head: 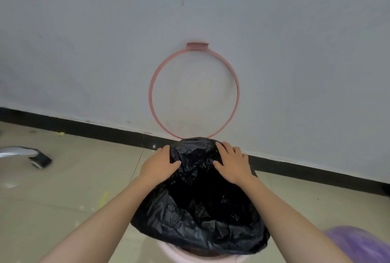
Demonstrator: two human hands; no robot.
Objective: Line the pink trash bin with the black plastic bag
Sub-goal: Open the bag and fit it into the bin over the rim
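The black plastic bag is spread open over the mouth of the pink trash bin, of which only a pale pink strip shows at the bottom edge. The bag's edges hang down around the bin's rim. My left hand lies on the bag's far left edge, fingers curled over the plastic. On the far right edge my right hand presses the bag with its fingers apart. A pink ring with a tab at its top stands hinged up behind the bin, leaning against the wall.
A grey wall with a black baseboard runs right behind the bin. A chrome chair leg with a black caster is on the tiled floor at left. Something purple sits at the bottom right corner.
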